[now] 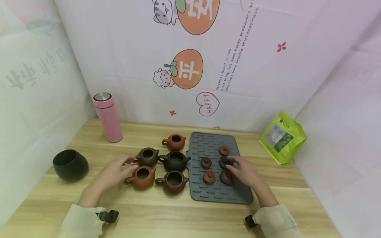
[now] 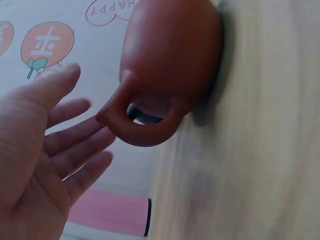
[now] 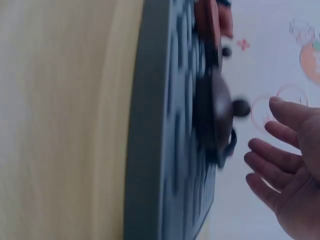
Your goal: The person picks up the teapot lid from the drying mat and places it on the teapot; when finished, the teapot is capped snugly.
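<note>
Several small clay teapots stand lidless on the table: an orange-red one (image 1: 143, 177), a brown one (image 1: 148, 157), a black one (image 1: 174, 161), a dark brown one (image 1: 172, 182) and a small reddish one (image 1: 174, 141). My left hand (image 1: 117, 170) hovers beside the handles of the orange-red and brown pots, fingers spread and holding nothing. Over the grey mat (image 1: 202, 195), my right hand (image 1: 245, 170) reaches near the black lid (image 1: 224, 162), partly covering it. In the right wrist view its fingers hang apart from the dark brown lid (image 3: 220, 107).
Other lids lie on the mat: a brown one (image 1: 206, 162), an orange-red one (image 1: 209, 177) and a small reddish one (image 1: 224, 150). A pink flask (image 1: 109, 120) and a dark round cup (image 1: 71, 167) stand at left. A green bag (image 1: 282, 138) sits at right.
</note>
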A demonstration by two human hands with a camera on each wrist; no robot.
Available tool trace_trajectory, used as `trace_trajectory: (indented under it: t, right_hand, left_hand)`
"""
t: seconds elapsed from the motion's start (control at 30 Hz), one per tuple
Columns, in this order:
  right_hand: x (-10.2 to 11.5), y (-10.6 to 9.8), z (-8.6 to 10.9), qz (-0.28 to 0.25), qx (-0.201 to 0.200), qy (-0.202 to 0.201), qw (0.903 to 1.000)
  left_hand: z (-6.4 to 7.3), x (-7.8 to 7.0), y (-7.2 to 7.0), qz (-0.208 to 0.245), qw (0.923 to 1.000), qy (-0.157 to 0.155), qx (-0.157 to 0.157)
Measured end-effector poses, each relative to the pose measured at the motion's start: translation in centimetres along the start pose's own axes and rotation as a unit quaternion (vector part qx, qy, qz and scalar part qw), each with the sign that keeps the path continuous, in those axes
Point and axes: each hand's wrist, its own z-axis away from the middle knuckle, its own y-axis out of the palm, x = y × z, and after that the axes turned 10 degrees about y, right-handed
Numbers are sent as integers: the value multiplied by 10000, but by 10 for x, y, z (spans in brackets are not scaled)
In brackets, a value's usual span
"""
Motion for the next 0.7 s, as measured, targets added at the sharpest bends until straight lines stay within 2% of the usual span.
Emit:
trace_trajectory:
  t: [0.23, 0.37, 0.53, 0.7]
  right_hand:
    - [31, 16, 6, -129, 269, -437, 9986]
    - [39, 28, 9, -67, 523, -396, 9978]
    - [44, 39, 10, -118, 675, -129, 9976]
    - [44, 47, 9, -299, 650, 45, 9974]
  left_hand:
    - [6, -4, 4, 215, 9983, -104, 522]
    - [9, -4, 8, 389, 9968, -198, 675]
    - [12, -1, 15, 533, 9969, -108, 573]
    - [12, 2, 19, 680, 9967, -39, 431]
